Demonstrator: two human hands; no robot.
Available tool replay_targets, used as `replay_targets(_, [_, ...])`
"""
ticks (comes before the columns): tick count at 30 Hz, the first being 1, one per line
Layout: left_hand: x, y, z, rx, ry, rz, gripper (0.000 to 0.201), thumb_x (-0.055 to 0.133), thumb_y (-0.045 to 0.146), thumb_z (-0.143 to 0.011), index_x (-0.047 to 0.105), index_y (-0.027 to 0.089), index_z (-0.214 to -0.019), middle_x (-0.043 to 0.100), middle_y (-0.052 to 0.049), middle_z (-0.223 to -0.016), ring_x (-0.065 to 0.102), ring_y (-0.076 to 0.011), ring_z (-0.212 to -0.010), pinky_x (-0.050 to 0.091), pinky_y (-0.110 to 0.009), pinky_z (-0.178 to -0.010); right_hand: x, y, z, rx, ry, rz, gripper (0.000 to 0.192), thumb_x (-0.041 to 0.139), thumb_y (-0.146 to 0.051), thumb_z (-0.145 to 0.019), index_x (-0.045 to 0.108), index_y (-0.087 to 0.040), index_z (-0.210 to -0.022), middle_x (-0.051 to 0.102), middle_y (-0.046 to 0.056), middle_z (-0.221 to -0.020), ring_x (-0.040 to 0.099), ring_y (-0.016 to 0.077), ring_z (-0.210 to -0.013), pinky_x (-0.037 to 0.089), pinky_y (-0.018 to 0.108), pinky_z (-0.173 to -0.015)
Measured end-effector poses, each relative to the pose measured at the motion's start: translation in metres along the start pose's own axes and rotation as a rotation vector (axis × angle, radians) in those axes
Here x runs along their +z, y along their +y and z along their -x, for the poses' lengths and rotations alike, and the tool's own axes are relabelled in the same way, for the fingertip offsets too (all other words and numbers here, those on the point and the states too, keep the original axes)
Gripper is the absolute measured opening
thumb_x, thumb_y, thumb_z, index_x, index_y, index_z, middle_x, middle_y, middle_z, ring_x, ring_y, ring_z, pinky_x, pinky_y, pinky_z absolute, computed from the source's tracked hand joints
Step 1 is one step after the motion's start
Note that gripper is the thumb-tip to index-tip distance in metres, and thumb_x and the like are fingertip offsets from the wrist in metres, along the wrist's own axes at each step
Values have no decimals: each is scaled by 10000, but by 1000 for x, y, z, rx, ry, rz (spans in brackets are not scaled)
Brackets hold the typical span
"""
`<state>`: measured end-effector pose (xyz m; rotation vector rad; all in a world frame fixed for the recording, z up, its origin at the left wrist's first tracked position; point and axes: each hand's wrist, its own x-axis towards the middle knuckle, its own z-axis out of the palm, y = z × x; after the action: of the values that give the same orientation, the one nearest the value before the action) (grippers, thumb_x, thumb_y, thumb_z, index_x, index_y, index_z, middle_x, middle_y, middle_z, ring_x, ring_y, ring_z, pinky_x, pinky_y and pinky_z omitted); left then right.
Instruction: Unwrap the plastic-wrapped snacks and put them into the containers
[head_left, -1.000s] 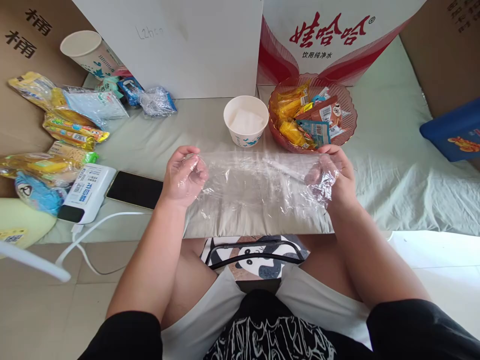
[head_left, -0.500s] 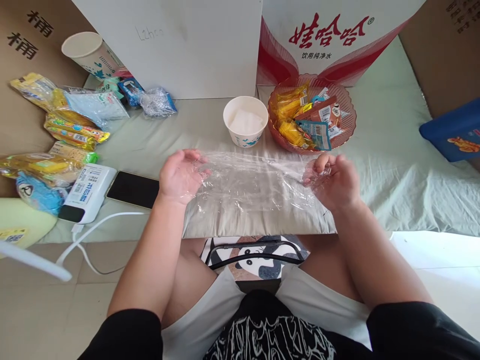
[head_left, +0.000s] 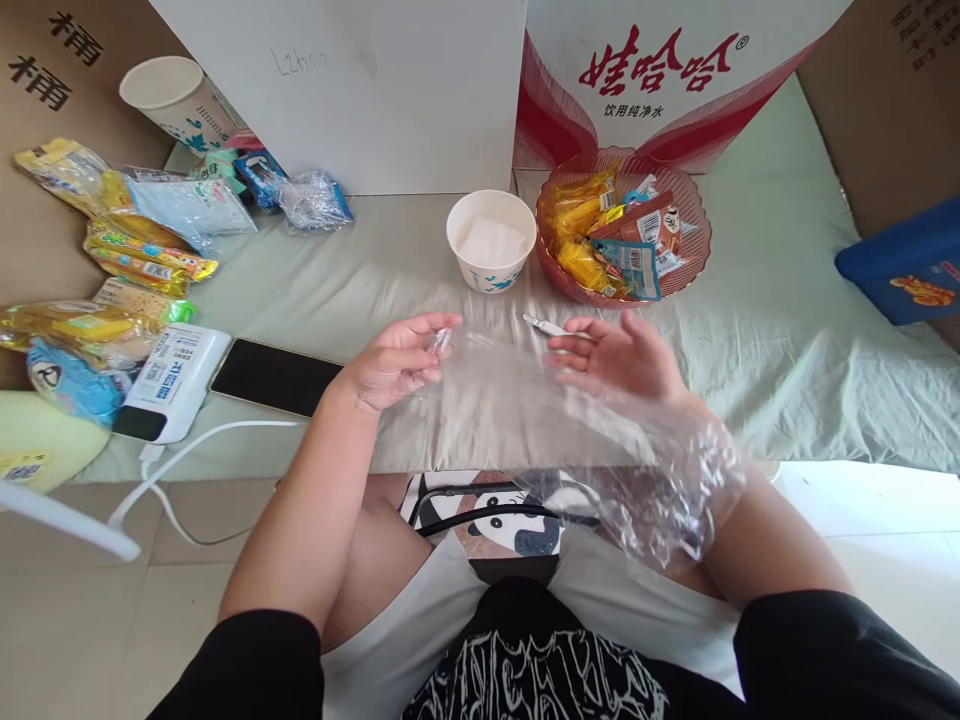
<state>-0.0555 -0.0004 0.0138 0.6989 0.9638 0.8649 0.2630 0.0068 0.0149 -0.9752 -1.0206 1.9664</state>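
A sheet of clear plastic film (head_left: pixel 675 480), crumpled and blurred, stretches from my left hand over my right wrist and down past the table edge. My left hand (head_left: pixel 397 362) pinches one corner of it between thumb and fingers. Palm up, my right hand (head_left: pixel 626 360) has its fingers loosely extended and apart, the film trailing across the wrist. At its fingertips shows a slim whitish, silvery piece (head_left: pixel 544 325); whether it is held or is part of the film I cannot tell. A white paper bowl (head_left: pixel 491 275) with something white inside stands beyond my hands.
A pink glass bowl (head_left: pixel 551 270) of packaged snacks stands right of the paper bowl. To the left lie a black phone (head_left: pixel 274 377), a white power bank (head_left: pixel 180 375) with a cable, and several wrapped snacks (head_left: pixel 150 265). White boxes (head_left: pixel 420 100) line the back; a blue package (head_left: pixel 907 270) sits right.
The film, earlier stretched between both hands, now swings down over my right wrist. My right hand has let go and turned palm up. My left hand has moved right and inward.
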Motion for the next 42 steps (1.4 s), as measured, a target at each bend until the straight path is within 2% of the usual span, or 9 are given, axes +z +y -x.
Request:
replay_targets(3, [4,-5,-1,-82,-154,-92,480,890,135,-573,822,209,-1042,616,-7,-726,509,-74,-582,412,-165,-461,18,12,-4,172,-247,60,621,761,-693,-784,621,-234,-1178,788,112,-1088,789,236,-871,642,363,-655])
replay_targets(8, [10,-7,5,66,-159,-28,566,885,300,-566,772,210,-1113,712,-107,-967,589,-149,-675,435,-249,-492,38,25,4,295,-589,354,272,766,-436,-869,648,-192,-846,679,-31,-675,522,52,-465,409,185,-428])
replay_targets(12, [13,-9,0,261,92,146,666,715,700,-705,691,273,-1215,727,-126,-1189,717,-298,-1064,597,-371,-740,44,25,4,104,-368,323,348,706,-514,-899,568,-212,-792,612,-57,-579,486,62,-442,399,206,-436])
replay_targets(15, [19,-17,-9,194,125,186,720,665,786,-735,689,212,-1168,733,-159,-1267,705,-324,-1216,619,-389,-868,44,24,0,-35,-61,336,400,710,-579,-872,542,-225,-794,601,-53,-566,525,83,-467,429,226,-462])
replay_targets(21, [41,-39,-13,8,-83,266,869,874,737,-627,637,203,-1271,703,-194,-1417,711,-350,-1271,584,-461,-1043,40,30,-5,-73,167,413,341,704,-533,-840,541,-235,-869,591,-63,-531,531,102,-449,400,231,-449])
replay_targets(26, [44,-47,-11,73,-165,75,995,1012,360,-618,524,324,-1483,553,-163,-1622,652,-345,-1380,505,-493,-1155,36,34,-3,-108,266,518,199,660,-382,-860,593,-225,-964,598,-70,-541,533,103,-457,402,231,-458])
replay_targets(32, [33,-48,-5,156,-397,-207,1116,1031,440,-560,515,370,-1546,375,-140,-1744,483,-399,-1538,493,-505,-1192,39,30,1,-124,339,552,253,633,-409,-896,614,-212,-1053,592,-72,-559,498,80,-445,336,209,-439])
replay_targets(35, [36,-53,-2,206,-254,-408,994,995,415,-634,536,320,-1511,525,-163,-1638,604,-372,-1435,543,-502,-1143,41,30,2,-111,357,553,275,631,-428,-892,618,-212,-1063,560,-81,-547,486,79,-447,322,212,-450])
replay_targets(42, [41,-52,0,353,52,-691,370,767,431,-857,756,177,-1125,840,-89,-983,802,-222,-858,637,-320,-796,41,38,-1,-144,366,681,251,643,-413,-882,637,-224,-1048,554,-79,-520,475,99,-448,342,244,-491])
